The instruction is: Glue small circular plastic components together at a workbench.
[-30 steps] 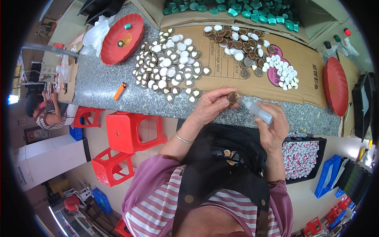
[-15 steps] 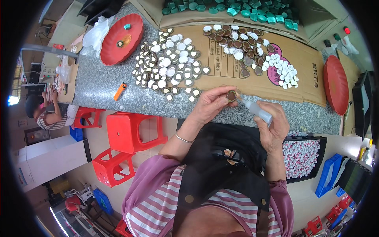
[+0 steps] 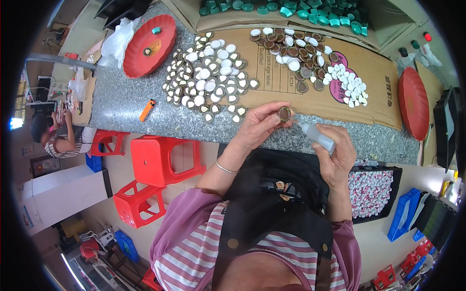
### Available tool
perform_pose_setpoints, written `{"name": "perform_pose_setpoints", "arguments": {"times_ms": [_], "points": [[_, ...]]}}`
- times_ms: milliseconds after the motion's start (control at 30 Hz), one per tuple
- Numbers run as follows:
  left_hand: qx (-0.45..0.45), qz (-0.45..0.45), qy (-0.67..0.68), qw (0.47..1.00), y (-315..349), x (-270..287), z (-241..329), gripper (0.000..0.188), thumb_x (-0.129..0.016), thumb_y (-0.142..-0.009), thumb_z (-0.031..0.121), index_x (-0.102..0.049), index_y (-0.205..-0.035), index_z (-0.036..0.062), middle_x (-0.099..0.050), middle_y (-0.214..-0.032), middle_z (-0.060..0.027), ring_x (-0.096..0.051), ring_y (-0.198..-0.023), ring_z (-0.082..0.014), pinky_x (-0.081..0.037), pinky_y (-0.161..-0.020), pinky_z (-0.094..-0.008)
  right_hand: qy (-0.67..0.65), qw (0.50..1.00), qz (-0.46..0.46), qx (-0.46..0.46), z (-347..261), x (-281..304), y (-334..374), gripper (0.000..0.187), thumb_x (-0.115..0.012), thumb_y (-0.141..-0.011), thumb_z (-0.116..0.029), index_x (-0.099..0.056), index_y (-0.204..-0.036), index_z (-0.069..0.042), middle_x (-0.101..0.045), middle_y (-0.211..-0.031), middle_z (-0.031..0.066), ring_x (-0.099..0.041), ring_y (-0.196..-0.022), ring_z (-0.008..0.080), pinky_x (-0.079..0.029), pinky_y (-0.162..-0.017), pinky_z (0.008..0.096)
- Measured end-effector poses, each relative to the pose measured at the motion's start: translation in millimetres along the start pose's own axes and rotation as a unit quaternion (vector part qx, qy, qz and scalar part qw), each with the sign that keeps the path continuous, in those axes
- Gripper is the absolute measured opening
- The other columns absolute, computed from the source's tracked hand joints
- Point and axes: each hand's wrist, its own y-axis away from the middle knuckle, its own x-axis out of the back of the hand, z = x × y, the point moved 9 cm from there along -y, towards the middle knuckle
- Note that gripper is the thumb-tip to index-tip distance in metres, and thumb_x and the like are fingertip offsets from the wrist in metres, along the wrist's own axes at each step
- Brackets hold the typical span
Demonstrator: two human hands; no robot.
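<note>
— Over the near edge of the grey stone counter (image 3: 136, 104), what is the person's left hand (image 3: 259, 127) doing?

— Its fingers are pinched around a small round brown cap (image 3: 284, 113), open side up, held just above the counter.

— And the right hand (image 3: 337, 157)?

— It is wrapped around a small squeeze bottle (image 3: 318, 137), whose thin nozzle points left, right at the cap.

— What lies on the counter beyond?

— A spread of white-lined caps (image 3: 208, 82) sits beside a flattened cardboard sheet (image 3: 310, 89), which carries darker caps (image 3: 291, 51) and a cluster of white discs (image 3: 347, 85). An orange lighter (image 3: 147, 109) lies near the front edge, a red plate (image 3: 148, 46) at far left, another red plate (image 3: 412, 103) at right.

— Below the counter?

— Red plastic stools (image 3: 162, 157) on the left, and a black tray of pink-and-white pieces (image 3: 371, 191) by the right elbow.
</note>
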Motion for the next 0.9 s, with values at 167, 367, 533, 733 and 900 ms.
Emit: {"name": "perform_pose_setpoints", "arguments": {"times_ms": [167, 367, 533, 733, 900], "points": [[0.0, -0.001, 0.006, 1.0, -0.3, 0.5, -0.2, 0.036, -0.051, -0.089, 0.012, -0.046, -0.123, -0.0007, -0.058, -0.109, -0.0111, -0.058, -0.094, -0.0184, -0.048, -0.084, -0.0301, -0.003, 1.0, -0.003, 0.001, -0.4, -0.8, 0.5, 0.029, -0.07, -0.068, -0.002, -0.059, -0.095, -0.001, -0.063, -0.088, 0.0154, -0.061, -0.078, 0.0261, -0.048, -0.067, 0.0316], [0.002, -0.002, 0.007, 1.0, 0.4, 0.1, -0.1, 0.036, -0.051, -0.089, 0.012, -0.046, -0.123, -0.0006, -0.057, -0.109, -0.0112, -0.058, -0.096, -0.0178, -0.048, -0.085, -0.0299, -0.008, 1.0, -0.005, 0.0, -0.8, -2.1, 1.7, 0.028, -0.07, -0.069, -0.003, -0.059, -0.095, 0.0, -0.063, -0.089, 0.0155, -0.061, -0.078, 0.0261, -0.048, -0.067, 0.0315], [0.006, -0.003, -0.002, 1.0, 1.0, -0.9, -0.1, 0.036, -0.052, -0.089, 0.013, -0.047, -0.123, -0.0005, -0.058, -0.109, -0.0115, -0.057, -0.097, -0.0174, -0.048, -0.085, -0.0295, -0.012, 1.0, -0.004, 0.0, -1.3, -2.8, 1.7, 0.028, -0.07, -0.069, -0.005, -0.059, -0.094, 0.0, -0.063, -0.089, 0.0155, -0.062, -0.078, 0.0263, -0.049, -0.067, 0.0316], [0.019, -0.006, -0.004, 1.0, 2.0, -1.2, -2.7, 0.036, -0.052, -0.089, 0.013, -0.047, -0.123, -0.0003, -0.058, -0.109, -0.0125, -0.058, -0.096, -0.0172, -0.048, -0.085, -0.03, -0.017, 1.0, 0.0, -0.002, -1.1, -3.1, 1.8, 0.028, -0.07, -0.069, -0.005, -0.059, -0.094, 0.0, -0.063, -0.088, 0.0152, -0.062, -0.078, 0.0263, -0.049, -0.067, 0.0315], [0.025, -0.01, -0.008, 1.0, 2.1, -3.1, -3.8, 0.036, -0.051, -0.09, 0.013, -0.047, -0.122, -0.0001, -0.058, -0.109, -0.0125, -0.059, -0.095, -0.0171, -0.048, -0.084, -0.0293, -0.02, 1.0, 0.0, -0.006, -1.6, -2.7, 1.3, 0.028, -0.07, -0.069, -0.004, -0.059, -0.095, 0.0, -0.063, -0.088, 0.0151, -0.062, -0.078, 0.0264, -0.049, -0.068, 0.0314]]}}
